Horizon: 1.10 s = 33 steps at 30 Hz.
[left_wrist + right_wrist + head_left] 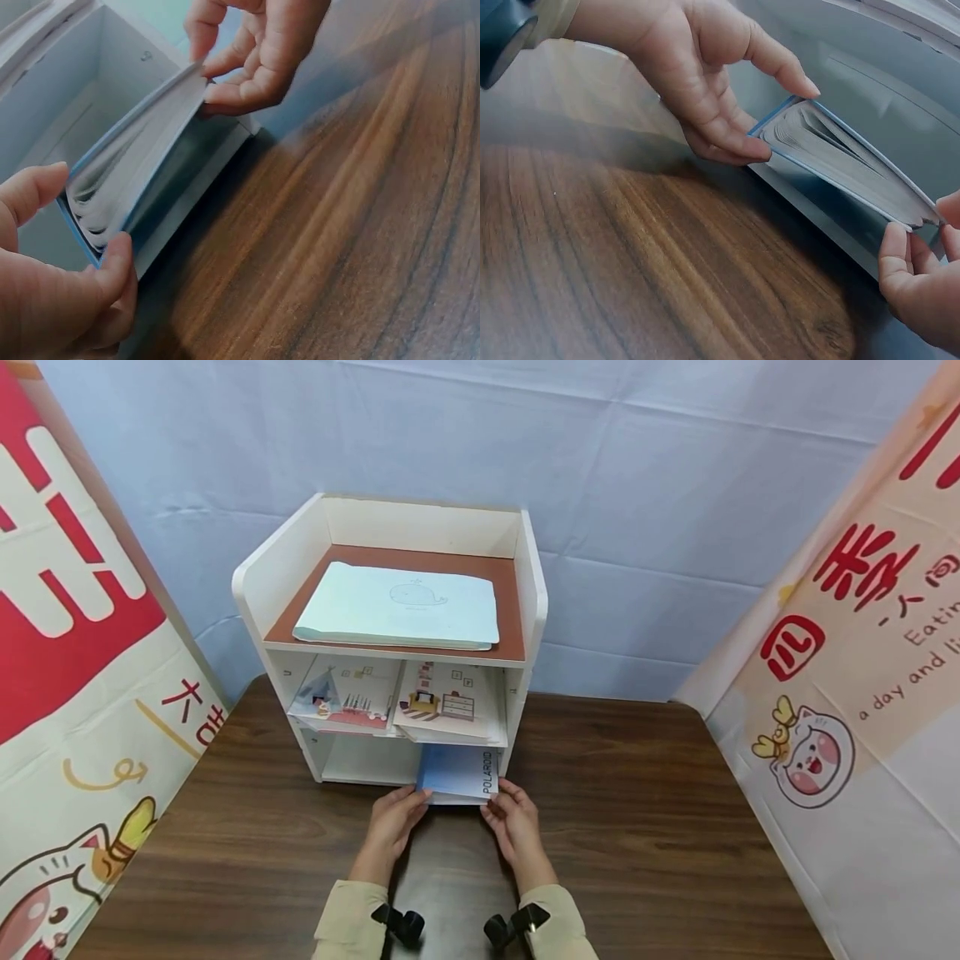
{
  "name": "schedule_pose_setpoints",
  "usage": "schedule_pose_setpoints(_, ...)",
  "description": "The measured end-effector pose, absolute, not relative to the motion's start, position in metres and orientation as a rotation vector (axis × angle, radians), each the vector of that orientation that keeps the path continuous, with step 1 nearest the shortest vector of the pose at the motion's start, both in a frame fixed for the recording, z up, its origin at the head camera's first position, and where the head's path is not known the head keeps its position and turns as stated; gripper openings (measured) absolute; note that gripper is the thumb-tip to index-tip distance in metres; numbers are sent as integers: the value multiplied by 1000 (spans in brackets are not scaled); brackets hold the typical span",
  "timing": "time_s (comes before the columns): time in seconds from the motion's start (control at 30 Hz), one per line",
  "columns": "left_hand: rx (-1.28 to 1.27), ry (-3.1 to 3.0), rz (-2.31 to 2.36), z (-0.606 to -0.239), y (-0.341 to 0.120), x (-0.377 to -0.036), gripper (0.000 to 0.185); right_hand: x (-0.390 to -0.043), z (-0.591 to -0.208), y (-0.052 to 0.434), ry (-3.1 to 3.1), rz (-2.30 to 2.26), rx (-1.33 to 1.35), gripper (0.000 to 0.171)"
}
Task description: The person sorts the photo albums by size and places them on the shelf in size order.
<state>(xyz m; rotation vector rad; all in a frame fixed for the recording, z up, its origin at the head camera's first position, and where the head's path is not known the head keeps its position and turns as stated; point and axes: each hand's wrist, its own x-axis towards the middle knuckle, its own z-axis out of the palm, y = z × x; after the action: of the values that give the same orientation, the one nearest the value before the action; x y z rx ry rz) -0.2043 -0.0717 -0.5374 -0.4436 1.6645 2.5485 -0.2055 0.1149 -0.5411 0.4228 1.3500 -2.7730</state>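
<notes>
Both hands are on 1 blue book (pixel 459 774), its cover reading POLAROID, which sits half inside the bottom compartment of the white shelf unit (pixel 525 610) with its near edge sticking out over the wooden table (pixel 675 827). The left hand (pixel 393 822) pinches the near left corner, thumb above and fingers beneath; the right hand (pixel 513 822) pinches the near right corner the same way. Neither hand is loose: each grasps the book.

From the wrist views the book (pixel 142 172) looks like a thin paperback. The cover is soft, and the pages (pixel 840 154) fan and bow between the 2 grips, so it probably weighs little and sags if held by 1 corner alone. The cover seems smooth, perhaps a bit slick, though the blur makes that hard to judge. The corners where the fingers already sit are a fair hold; a grip further along each side edge, toward the shelf, would likely keep it flatter.

Counting outward from the grip: 1 book in hand, directly above it 2 illustrated booklets (pixel 442 693) side by side on the middle shelf, and above those 1 pale blue pad with a whale drawing (pixel 401 606) on the top tray. The shelf unit has 3 levels. 2 printed banners (pixel 75 610) stand well out to either side.
</notes>
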Motion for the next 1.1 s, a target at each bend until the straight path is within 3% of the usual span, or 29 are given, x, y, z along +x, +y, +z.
schedule_pose_setpoints(0.2, -449, 1694, 2551, -540, -71, -212, 56, -209, -540, 111, 1241, -2849, 456, 24)
schedule_pose_setpoints(0.47, -480, 1797, 2504, -540, -70, -221, 65, -214, -545, 104, 1144, -2927, 586, 29)
schedule_pose_setpoints(0.73, -511, 1854, 2487, -542, -65, -225, 59, -216, -548, 100, 1076, -2995, 710, 22)
schedule_pose_setpoints(1.1, -554, 1880, 2457, -548, -63, -225, 52, -217, -542, 98, 1352, -2842, 891, 28)
